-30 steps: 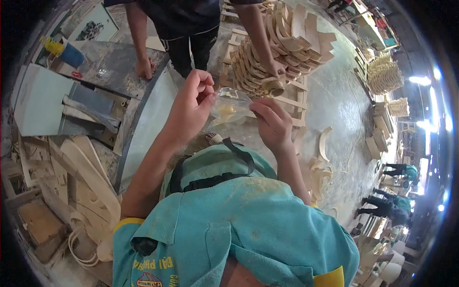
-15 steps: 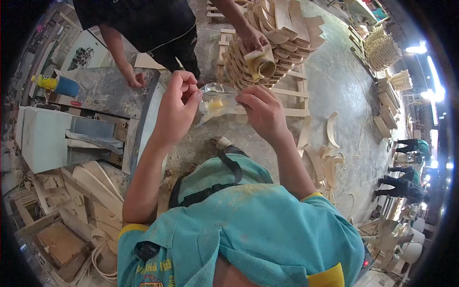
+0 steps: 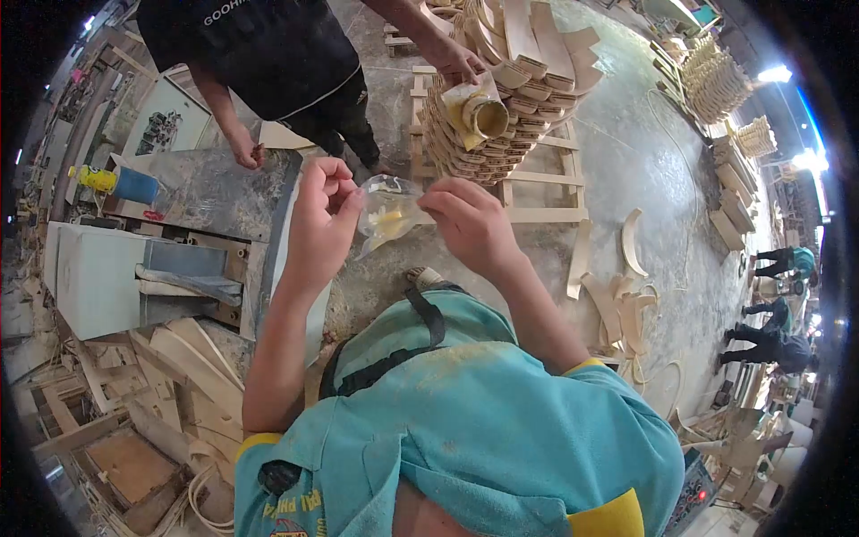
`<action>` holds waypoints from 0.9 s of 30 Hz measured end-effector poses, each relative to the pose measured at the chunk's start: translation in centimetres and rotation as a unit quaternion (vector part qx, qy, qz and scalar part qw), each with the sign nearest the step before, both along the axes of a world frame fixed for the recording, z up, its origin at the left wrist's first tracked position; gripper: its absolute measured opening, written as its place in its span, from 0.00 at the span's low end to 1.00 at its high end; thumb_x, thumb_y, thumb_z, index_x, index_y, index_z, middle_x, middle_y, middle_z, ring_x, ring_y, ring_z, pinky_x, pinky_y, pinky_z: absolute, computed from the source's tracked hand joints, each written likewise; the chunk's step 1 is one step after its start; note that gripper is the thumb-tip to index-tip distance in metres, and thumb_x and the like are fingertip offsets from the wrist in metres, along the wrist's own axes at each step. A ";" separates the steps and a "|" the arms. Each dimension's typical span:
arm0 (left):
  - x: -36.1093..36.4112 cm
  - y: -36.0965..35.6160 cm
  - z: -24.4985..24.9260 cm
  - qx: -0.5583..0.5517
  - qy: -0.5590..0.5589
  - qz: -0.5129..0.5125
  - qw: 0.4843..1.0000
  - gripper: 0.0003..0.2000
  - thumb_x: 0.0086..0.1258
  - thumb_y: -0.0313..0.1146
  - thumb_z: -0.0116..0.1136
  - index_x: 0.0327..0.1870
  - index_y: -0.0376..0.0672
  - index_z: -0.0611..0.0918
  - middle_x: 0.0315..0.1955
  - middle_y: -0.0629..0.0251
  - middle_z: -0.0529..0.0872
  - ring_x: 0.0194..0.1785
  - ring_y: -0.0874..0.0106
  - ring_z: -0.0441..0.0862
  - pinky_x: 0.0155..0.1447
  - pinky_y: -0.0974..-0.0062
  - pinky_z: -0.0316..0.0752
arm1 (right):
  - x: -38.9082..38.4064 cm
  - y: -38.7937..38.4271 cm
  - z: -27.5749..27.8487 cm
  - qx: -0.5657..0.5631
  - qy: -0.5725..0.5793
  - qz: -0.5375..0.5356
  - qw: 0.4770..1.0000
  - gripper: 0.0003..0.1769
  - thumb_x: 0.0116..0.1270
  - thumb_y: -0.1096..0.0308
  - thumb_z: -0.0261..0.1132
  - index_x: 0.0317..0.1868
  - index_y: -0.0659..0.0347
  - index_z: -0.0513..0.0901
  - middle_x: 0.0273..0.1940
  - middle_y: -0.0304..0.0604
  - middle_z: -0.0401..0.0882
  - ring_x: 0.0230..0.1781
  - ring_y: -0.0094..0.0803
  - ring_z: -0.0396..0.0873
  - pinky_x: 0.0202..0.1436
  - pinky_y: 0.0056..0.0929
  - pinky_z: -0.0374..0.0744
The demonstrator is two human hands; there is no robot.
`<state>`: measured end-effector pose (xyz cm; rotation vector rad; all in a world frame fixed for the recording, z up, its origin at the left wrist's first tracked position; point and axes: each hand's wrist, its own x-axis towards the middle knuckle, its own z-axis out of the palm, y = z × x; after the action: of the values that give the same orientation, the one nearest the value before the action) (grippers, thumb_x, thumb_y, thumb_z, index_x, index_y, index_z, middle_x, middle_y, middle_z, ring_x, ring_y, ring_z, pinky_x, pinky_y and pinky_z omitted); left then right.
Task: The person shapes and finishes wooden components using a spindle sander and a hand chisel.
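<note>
A clear plastic bag (image 3: 380,192) is stretched between my two hands in front of my chest. Pale yellow pieces (image 3: 386,222) lie in the bottom of the bag; their kind I cannot make out. My left hand (image 3: 324,210) pinches the bag's left edge between thumb and fingers. On the other side, my right hand (image 3: 470,219) grips the bag's right edge with closed fingertips. Beyond them, a person's hand (image 3: 455,64) touches a yellowish roll (image 3: 486,116) on top of stacked curved wood pieces.
Stacked curved wood pieces (image 3: 537,76) stand on a wooden pallet (image 3: 537,215). A person in black (image 3: 268,58) stands across from me beside a grey machine table (image 3: 210,183). Loose curved wood strips (image 3: 633,243) lie on the floor at right. Wood scraps (image 3: 192,358) fill the lower left.
My hands have come slightly closer together, with the bag still between them. My view has shifted a little. The other person's hand stays at the yellowish roll.
</note>
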<state>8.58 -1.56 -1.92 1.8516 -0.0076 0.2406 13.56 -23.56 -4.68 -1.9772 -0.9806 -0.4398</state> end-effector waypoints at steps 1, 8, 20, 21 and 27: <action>0.0 -0.2 0.0 -0.003 0.004 -0.001 1.000 0.11 0.74 0.19 0.54 0.52 0.41 0.69 0.36 0.70 0.77 0.40 0.81 0.75 0.49 0.80 0.72 | -0.1 0.0 -0.2 -0.001 0.005 0.005 1.000 0.13 0.54 0.83 0.68 0.40 0.61 0.84 0.39 0.44 0.83 0.39 0.43 0.84 0.41 0.37 0.83; -0.4 -1.0 0.0 -0.027 0.016 -0.026 0.999 0.12 0.74 0.19 0.54 0.52 0.42 0.69 0.36 0.71 0.76 0.40 0.82 0.75 0.47 0.81 0.72 | -1.3 0.5 -0.5 0.038 0.035 0.014 0.999 0.10 0.57 0.82 0.68 0.40 0.62 0.84 0.39 0.46 0.83 0.38 0.44 0.83 0.41 0.37 0.83; -1.2 -2.6 -0.2 -0.053 0.006 -0.086 0.995 0.11 0.76 0.24 0.56 0.54 0.41 0.68 0.37 0.70 0.77 0.41 0.82 0.75 0.48 0.80 0.72 | -3.1 1.7 -1.9 0.133 0.100 -0.002 0.986 0.16 0.64 0.78 0.70 0.45 0.62 0.71 0.40 0.49 0.83 0.40 0.48 0.84 0.42 0.40 0.82; -1.4 -2.8 -0.5 -0.049 0.002 -0.082 0.995 0.11 0.77 0.25 0.57 0.54 0.41 0.69 0.38 0.70 0.77 0.42 0.81 0.75 0.48 0.80 0.72 | -3.1 1.9 -2.2 0.157 0.090 0.002 0.983 0.17 0.64 0.77 0.70 0.45 0.62 0.69 0.40 0.49 0.83 0.40 0.47 0.84 0.41 0.40 0.81; -2.8 -4.5 -1.6 -0.073 -0.064 -0.058 0.994 0.15 0.75 0.23 0.59 0.56 0.40 0.67 0.44 0.64 0.76 0.46 0.77 0.77 0.53 0.77 0.75 | -3.4 2.3 -2.0 0.180 0.089 0.006 0.980 0.20 0.63 0.78 0.71 0.44 0.61 0.65 0.42 0.52 0.83 0.40 0.51 0.84 0.41 0.41 0.82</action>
<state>5.76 -6.10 -3.52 1.6816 -0.1809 0.2708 10.16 -21.23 -6.65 -1.6507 -0.7409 -0.3958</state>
